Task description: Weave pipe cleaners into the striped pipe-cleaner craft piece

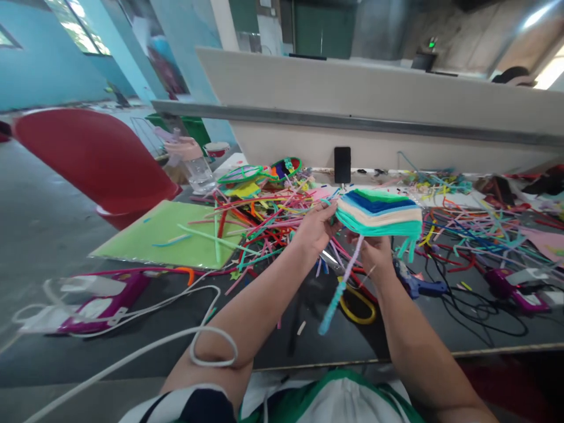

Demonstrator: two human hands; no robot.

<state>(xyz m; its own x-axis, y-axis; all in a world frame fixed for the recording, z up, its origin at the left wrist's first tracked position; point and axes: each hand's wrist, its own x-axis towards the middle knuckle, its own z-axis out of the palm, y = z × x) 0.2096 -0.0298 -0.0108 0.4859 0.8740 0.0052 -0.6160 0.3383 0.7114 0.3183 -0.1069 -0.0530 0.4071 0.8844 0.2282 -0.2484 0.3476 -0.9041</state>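
Above the table I hold a striped pipe-cleaner piece, banded in green, blue, cream and teal, with loose teal ends hanging at its right. A fuzzy stem, lilac above and teal below, slants down from it. The fingers of my left hand are closed on the piece's left edge. My right hand supports it from below near the stem, its fingertips partly hidden behind the piece. Beneath my hands lie yellow-handled scissors. A blue-handled tool, probably a glue gun, lies beside my right forearm.
Loose pipe cleaners are heaped across the table's middle and right. At left are a green sheet, a purple power strip, a white cable and a water bottle. A phone leans against the divider. A red chair stands left.
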